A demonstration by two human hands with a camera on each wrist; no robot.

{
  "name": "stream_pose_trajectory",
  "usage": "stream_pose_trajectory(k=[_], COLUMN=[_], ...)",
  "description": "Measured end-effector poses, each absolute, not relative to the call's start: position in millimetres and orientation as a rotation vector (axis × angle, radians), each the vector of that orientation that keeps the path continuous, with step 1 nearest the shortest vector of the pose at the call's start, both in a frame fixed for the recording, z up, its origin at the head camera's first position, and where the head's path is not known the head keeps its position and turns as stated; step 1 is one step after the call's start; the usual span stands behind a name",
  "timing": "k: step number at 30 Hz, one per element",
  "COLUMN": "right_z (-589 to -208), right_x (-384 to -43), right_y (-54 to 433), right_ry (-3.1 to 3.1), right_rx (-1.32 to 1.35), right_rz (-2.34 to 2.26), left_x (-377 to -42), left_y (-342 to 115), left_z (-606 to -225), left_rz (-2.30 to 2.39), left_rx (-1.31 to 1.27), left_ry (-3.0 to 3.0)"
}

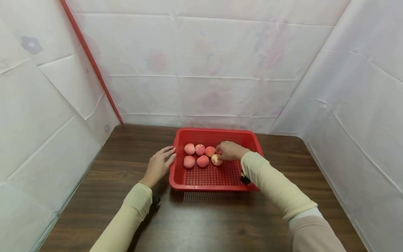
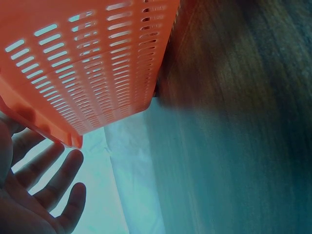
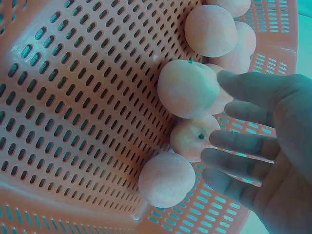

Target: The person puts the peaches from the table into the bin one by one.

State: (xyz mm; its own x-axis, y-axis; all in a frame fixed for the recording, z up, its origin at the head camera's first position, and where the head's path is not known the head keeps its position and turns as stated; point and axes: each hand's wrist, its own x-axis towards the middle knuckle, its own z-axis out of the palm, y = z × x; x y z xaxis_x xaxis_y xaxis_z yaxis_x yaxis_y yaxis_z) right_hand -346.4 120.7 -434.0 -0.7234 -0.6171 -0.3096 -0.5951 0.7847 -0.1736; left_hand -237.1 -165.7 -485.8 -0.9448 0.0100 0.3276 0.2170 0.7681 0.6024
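Several pink-and-yellow peaches (image 1: 203,161) lie in two rows inside a red plastic basket (image 1: 214,188). My right hand (image 1: 231,150) reaches in over the right end of the rows. In the right wrist view its fingers are spread and nearly straight beside a peach with a stem mark (image 3: 187,138). The thumb is close to a larger-looking peach (image 3: 184,90); contact is hard to tell. Another peach (image 3: 166,180) lies near the fingertips, hidden by the hand in the head view. At the basket's left rim, my left hand (image 1: 157,166) has loosely extended fingers touching or almost touching it.
The basket has slotted walls and stands on a dark wooden table (image 1: 207,224). White patterned sheeting (image 1: 214,63) encloses the back and both sides, with a red strip (image 1: 94,63) running down the left back corner.
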Motion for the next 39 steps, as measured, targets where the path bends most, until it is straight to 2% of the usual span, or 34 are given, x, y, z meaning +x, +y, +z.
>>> stream_pose_trajectory(k=[10, 18, 29, 39], right_z=[-423.8, -413.6, -401.0, -388.3], right_x=[-345.0, -344.2, -345.6, -347.2], right_y=[126.2, 132.2, 146.5, 166.7], right_ry=[2.699, 2.706, 2.791, 2.923], right_rx=[-0.911, -0.827, -0.862, -0.737], right_rz=[-0.059, -0.16, -0.359, -0.482], left_x=[-237.8, -238.5, -240.0, -238.2], left_y=[-166.3, -164.8, -163.8, -167.4], left_z=[-485.4, -485.1, -483.4, -485.3], left_rz=[-0.954, -0.953, -0.954, -0.961], left_rx=[-0.173, -0.181, -0.186, -0.188], left_ry=[-2.668, -2.666, -2.678, -2.679])
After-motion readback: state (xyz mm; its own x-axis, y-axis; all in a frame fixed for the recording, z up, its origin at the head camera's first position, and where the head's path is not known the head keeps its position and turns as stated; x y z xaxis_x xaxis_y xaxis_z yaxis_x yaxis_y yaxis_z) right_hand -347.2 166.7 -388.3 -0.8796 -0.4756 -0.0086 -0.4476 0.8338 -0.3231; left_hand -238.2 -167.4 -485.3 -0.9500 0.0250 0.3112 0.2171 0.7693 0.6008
